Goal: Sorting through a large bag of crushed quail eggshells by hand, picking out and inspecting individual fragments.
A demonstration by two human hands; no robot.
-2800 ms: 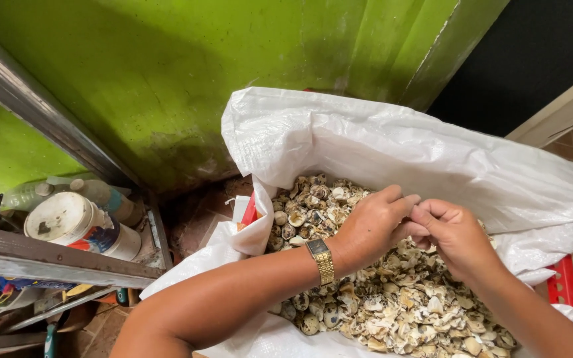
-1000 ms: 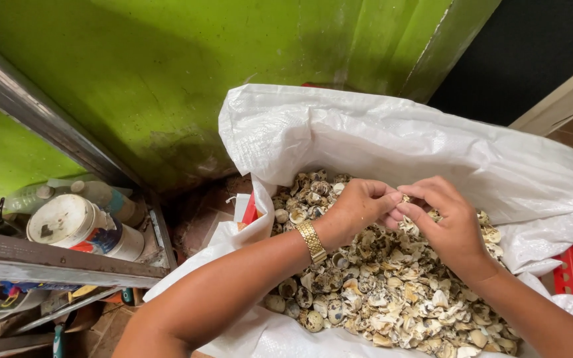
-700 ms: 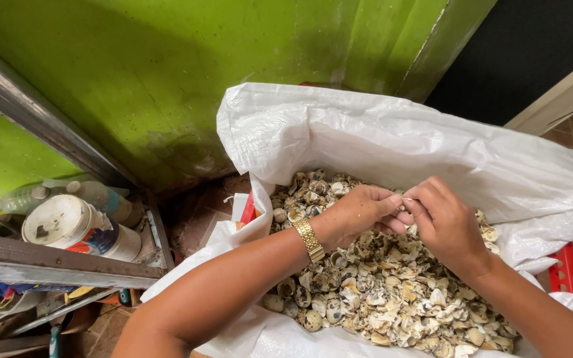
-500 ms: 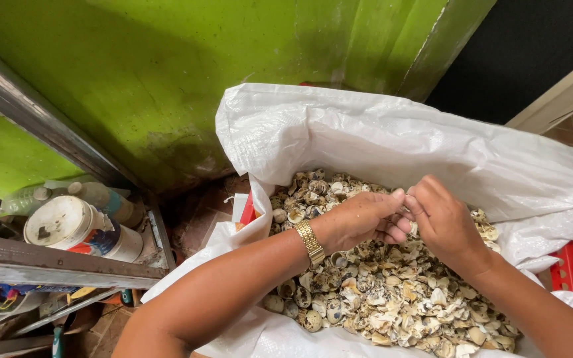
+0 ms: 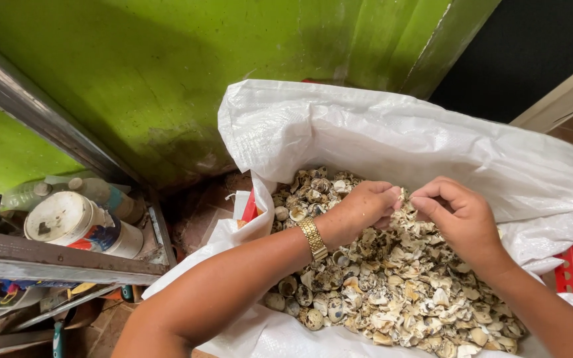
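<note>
A big white woven sack [image 5: 366,132] lies open, filled with a heap of small speckled shells [image 5: 379,292], mostly broken. My left hand [image 5: 365,207], with a gold watch [image 5: 313,238] on the wrist, hovers over the heap with fingers curled around a small shell piece. My right hand [image 5: 455,215] is right beside it, fingertips pinched on the same bit of shell between the two hands. Both forearms reach in from the bottom of the view.
A green wall [image 5: 167,73] stands behind the sack. At left, a metal shelf rail [image 5: 61,258] carries a white tub [image 5: 77,225] and plastic bottles [image 5: 67,192]. Something red [image 5: 572,268] shows under the sack at right. Brick floor [image 5: 200,209] lies between shelf and sack.
Both hands stayed over the heap, working a shell between the fingertips. They drew close together, then the right hand's fingers parted slightly from the left.
</note>
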